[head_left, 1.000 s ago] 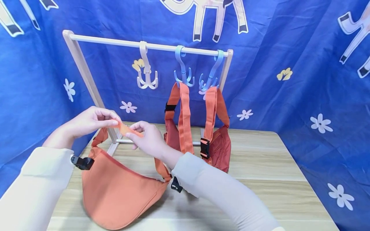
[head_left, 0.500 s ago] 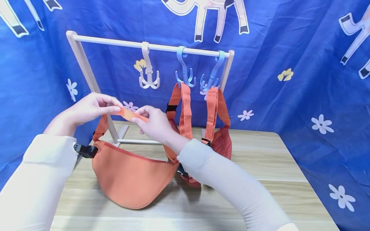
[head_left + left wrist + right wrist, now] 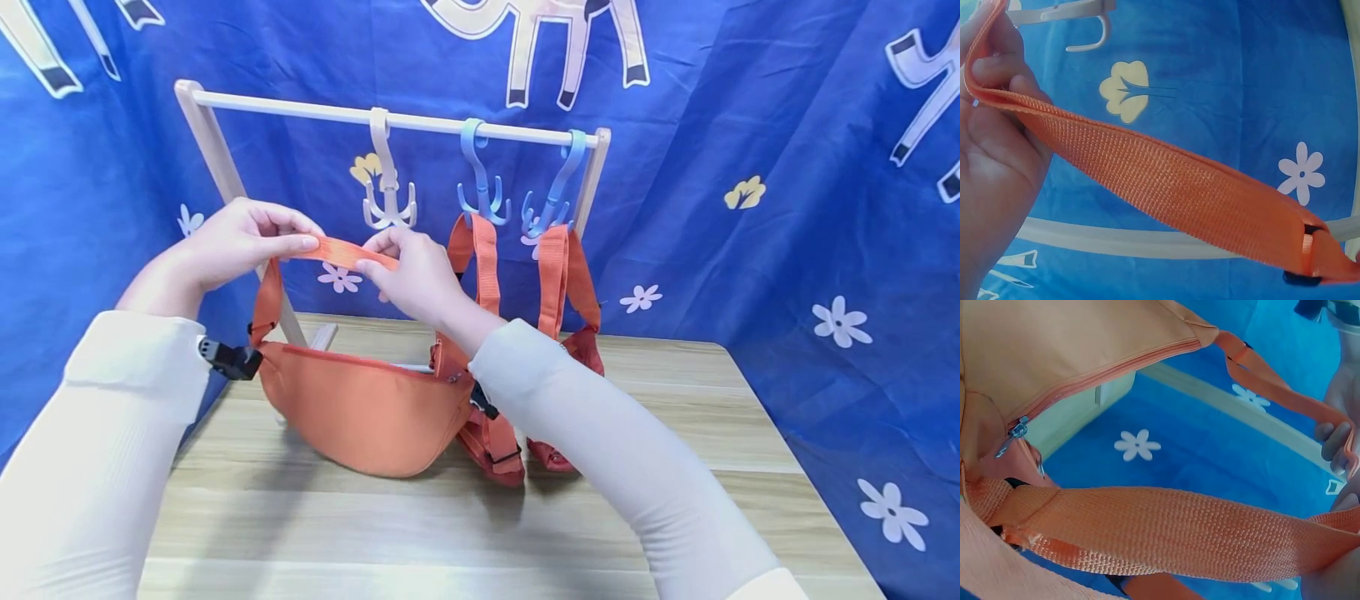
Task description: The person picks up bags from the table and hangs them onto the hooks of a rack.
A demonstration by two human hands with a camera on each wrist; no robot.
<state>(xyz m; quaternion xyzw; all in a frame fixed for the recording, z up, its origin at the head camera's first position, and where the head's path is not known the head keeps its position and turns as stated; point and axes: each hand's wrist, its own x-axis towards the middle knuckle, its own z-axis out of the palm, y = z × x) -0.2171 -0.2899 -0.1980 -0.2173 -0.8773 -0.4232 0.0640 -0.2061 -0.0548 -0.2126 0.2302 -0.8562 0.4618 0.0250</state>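
Observation:
An orange crescent-shaped waist bag hangs by its webbing strap in front of the rack. My left hand pinches the strap between thumb and fingers. A short way to the right, my right hand pinches it too, and the piece between them is stretched nearly level. Above and behind the right hand hangs a white multi-prong hook, apart from the strap. In the left wrist view, a black slider sits on the strap. The right wrist view shows the bag's zipper pull.
A wooden rack stands on the table. Two blue hooks on its bar carry red-orange bags by looped straps; my right arm partly hides them. A blue patterned curtain surrounds the table.
Both hands have risen and moved slightly right, keeping the strap between them. The orange bag has lifted with them and shifted right, nearer the white hook.

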